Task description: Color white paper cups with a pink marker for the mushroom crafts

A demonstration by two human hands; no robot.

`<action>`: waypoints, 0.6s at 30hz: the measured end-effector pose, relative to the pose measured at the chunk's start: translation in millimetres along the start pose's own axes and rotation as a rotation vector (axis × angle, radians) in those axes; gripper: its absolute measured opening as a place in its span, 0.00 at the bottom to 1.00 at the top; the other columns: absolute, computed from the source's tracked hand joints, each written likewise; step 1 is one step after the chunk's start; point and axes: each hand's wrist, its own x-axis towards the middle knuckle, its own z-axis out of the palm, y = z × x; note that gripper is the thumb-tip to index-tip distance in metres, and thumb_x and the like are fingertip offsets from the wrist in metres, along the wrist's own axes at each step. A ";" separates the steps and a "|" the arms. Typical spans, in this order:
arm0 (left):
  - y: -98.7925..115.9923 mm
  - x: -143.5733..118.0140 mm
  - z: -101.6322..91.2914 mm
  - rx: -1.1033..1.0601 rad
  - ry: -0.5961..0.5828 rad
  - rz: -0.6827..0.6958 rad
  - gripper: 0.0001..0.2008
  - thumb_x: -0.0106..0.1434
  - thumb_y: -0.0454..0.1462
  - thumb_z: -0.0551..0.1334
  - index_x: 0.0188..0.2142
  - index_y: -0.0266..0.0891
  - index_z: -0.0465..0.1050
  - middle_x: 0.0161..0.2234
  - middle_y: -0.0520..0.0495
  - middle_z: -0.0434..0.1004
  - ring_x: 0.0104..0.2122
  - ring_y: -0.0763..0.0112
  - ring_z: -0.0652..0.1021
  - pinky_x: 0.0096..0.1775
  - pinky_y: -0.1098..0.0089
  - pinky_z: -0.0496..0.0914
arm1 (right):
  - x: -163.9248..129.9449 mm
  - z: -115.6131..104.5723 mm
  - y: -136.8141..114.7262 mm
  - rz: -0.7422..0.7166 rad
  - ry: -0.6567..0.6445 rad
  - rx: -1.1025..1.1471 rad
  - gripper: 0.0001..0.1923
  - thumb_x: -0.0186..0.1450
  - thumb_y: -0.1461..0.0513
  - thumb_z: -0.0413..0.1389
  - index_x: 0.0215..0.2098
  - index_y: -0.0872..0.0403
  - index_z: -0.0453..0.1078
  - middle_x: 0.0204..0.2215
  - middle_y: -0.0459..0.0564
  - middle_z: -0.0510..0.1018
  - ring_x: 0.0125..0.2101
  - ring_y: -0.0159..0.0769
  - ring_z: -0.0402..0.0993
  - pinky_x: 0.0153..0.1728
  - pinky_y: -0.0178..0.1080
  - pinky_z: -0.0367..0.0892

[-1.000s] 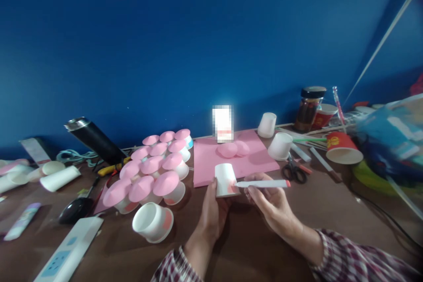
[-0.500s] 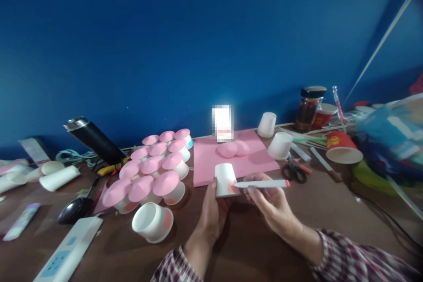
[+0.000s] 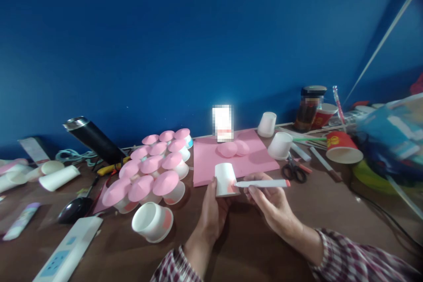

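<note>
My left hand (image 3: 211, 211) holds a small white paper cup (image 3: 224, 179) upside down above the brown table (image 3: 251, 246). My right hand (image 3: 272, 202) grips a white marker (image 3: 262, 183) with a red end, its tip touching a pink patch low on the cup's side. Behind the cup lies a pink sheet (image 3: 231, 156) with pink paper discs (image 3: 233, 148) on it.
A cluster of several pink-capped cups (image 3: 155, 167) stands left, with a tipped white cup (image 3: 152, 222) in front. Scissors (image 3: 294, 172), white cups (image 3: 280, 145), a red cup (image 3: 342, 147) and a jar (image 3: 309, 108) sit right. A black flask (image 3: 94, 139) and power strip (image 3: 66, 251) lie left.
</note>
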 end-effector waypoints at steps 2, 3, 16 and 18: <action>0.2 -0.4 0.3 0.000 0.003 -0.003 0.23 0.65 0.50 0.57 0.44 0.30 0.74 0.37 0.37 0.81 0.42 0.54 0.78 0.47 0.57 0.70 | 0.2 0.4 -0.2 0.003 0.006 -0.002 0.14 0.62 0.52 0.63 0.37 0.53 0.70 0.27 0.45 0.74 0.26 0.31 0.69 0.28 0.34 0.68; 0.5 -0.4 0.4 0.002 0.005 -0.002 0.23 0.65 0.49 0.57 0.44 0.30 0.74 0.37 0.37 0.81 0.41 0.55 0.79 0.47 0.57 0.70 | 0.2 0.5 -0.2 0.006 0.009 -0.003 0.14 0.62 0.52 0.63 0.37 0.53 0.70 0.27 0.46 0.74 0.27 0.32 0.69 0.29 0.34 0.68; -0.8 -0.8 2.3 0.011 -0.002 0.016 0.23 0.66 0.49 0.56 0.44 0.29 0.74 0.37 0.36 0.81 0.43 0.52 0.79 0.48 0.55 0.69 | -0.6 0.1 -2.9 -0.022 -0.017 -0.042 0.14 0.63 0.52 0.62 0.38 0.53 0.71 0.27 0.46 0.74 0.26 0.31 0.68 0.28 0.33 0.67; -0.8 -0.9 3.1 0.014 -0.005 0.019 0.23 0.66 0.49 0.56 0.43 0.29 0.74 0.36 0.36 0.81 0.43 0.52 0.79 0.48 0.55 0.69 | -1.1 -0.5 -1.9 -0.013 -0.021 -0.055 0.14 0.64 0.52 0.61 0.39 0.54 0.71 0.27 0.47 0.75 0.26 0.32 0.69 0.28 0.34 0.67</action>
